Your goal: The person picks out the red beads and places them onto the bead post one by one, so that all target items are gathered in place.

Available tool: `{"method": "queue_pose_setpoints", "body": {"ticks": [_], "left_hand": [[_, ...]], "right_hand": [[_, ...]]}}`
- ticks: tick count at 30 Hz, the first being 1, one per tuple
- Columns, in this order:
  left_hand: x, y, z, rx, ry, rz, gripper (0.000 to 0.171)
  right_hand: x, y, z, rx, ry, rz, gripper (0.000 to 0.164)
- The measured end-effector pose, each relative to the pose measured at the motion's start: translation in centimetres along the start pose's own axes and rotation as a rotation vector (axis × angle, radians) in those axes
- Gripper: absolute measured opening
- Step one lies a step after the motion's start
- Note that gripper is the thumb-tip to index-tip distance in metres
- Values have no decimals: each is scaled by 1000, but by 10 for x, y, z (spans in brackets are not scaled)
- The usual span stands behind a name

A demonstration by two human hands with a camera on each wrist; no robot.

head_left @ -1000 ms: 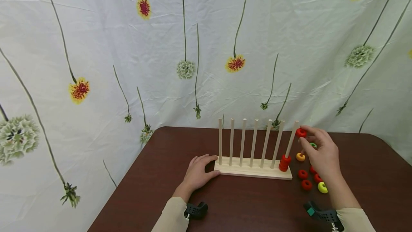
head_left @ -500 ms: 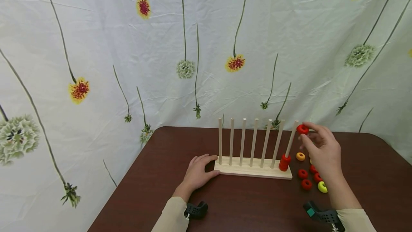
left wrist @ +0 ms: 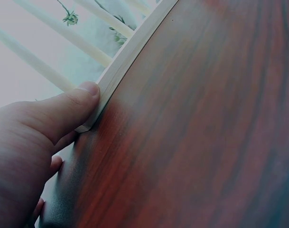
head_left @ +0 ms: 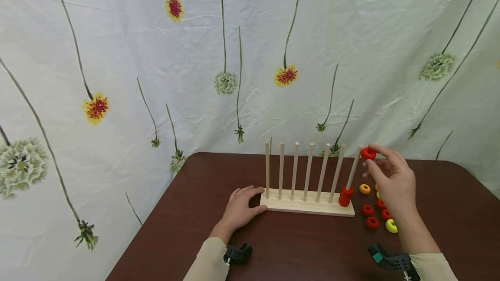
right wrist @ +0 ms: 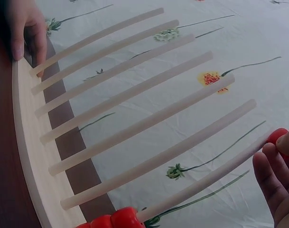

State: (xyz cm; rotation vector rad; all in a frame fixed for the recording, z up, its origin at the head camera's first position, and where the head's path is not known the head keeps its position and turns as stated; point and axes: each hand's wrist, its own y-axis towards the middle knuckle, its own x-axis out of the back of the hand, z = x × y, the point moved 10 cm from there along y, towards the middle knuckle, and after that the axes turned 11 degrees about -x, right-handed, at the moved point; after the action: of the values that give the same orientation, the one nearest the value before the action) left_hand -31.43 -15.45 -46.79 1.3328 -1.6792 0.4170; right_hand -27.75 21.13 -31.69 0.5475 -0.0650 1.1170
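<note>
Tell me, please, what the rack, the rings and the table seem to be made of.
Rack: seemingly wood with a plain matte finish, by its pale tone and faint grain.
Rings: smooth, fairly glossy, by their highlights; painted wood or plastic, I cannot tell which.
Table: wood or wood-effect laminate with a slight sheen, by its dark streaked grain and soft reflections.

We see pale tan pegs & peg board. The bead up high is red, like the bead stack. Our tbl. is dk. red-brown w/ darker streaks. On it we spot an orange bead, a yel. bead & red beads. Cloth's white w/ yel.-&-red flowers, pale grn. puffballs, grn. stems. Sleeves are beige; wrist straps blk., one w/ a teal patch.
</note>
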Motion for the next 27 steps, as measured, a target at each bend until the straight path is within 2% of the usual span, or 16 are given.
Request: {"method": "queue_pose_setpoints", "body": {"ticks": [15,27], "left_hand": [[0,1,2,-6,8,-9,55],[1,0,-1,-14,9,-9,55]], "right_hand": [[3,2,10,5,34,11,38],[-2,1,16,21,6,-5,38]]}}
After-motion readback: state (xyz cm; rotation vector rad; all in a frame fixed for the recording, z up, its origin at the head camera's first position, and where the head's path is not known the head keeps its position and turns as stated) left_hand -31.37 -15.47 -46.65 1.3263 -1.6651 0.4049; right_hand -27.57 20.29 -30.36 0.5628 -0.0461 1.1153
